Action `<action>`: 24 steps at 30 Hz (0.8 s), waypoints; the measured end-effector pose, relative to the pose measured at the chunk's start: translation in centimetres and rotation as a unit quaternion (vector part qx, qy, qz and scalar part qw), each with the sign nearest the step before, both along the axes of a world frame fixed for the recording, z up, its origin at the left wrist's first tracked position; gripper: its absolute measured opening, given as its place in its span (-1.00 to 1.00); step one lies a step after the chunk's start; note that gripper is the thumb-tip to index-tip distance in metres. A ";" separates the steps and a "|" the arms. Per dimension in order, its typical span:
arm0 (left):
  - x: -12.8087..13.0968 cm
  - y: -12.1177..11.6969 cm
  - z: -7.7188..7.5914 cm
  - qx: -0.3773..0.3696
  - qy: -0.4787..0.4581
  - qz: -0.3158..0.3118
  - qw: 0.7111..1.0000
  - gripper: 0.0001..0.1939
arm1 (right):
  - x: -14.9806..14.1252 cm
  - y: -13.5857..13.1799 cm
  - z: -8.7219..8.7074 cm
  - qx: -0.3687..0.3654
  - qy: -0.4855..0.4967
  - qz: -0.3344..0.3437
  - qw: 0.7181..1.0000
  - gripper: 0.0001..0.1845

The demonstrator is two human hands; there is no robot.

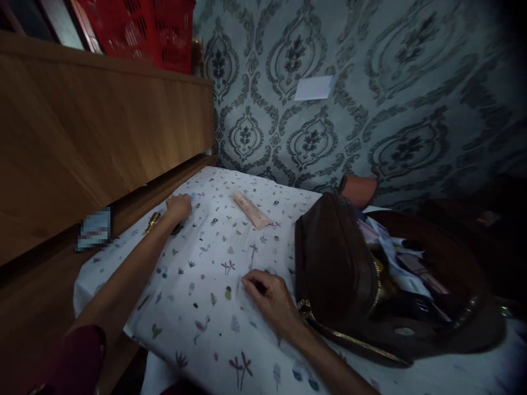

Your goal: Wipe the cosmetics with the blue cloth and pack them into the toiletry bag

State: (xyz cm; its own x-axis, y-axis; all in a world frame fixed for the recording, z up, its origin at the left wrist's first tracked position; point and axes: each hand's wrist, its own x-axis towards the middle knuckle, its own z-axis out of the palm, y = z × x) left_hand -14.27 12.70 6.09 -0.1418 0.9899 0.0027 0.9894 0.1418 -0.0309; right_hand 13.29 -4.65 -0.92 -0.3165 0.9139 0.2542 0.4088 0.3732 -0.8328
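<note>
We see a slim, shiny gold item [152, 222] beside our left hand [179, 208], grip unclear; our right hand [267, 294] is half-open.

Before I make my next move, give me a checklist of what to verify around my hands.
1. Brown bag open: ok, contents showing.
2. Beige tube clear of both hands: ok, lying on the patterned cloth.
3. Left hand empty: cannot tell, its fingers hide any grip.
4. Gold-coloured item well apart from that hand: not ok, close beside its wrist.
5. Right hand clear of the bag: cannot tell, its wrist lies too close to judge.
</note>
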 end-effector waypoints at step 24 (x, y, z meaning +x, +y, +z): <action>5.8 -0.6 -3.3 0.039 -0.071 -0.075 0.994 -0.59 | 0.2 -0.3 0.2 -0.011 0.011 -0.013 1.000 -0.74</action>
State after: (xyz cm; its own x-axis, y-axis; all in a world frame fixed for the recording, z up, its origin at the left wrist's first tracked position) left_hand -8.49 12.08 2.81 0.0026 0.9975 0.0705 0.9933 -0.0107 0.1149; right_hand 13.45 -4.91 -0.75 -0.2870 0.9271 0.2411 0.3993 0.3446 -0.8496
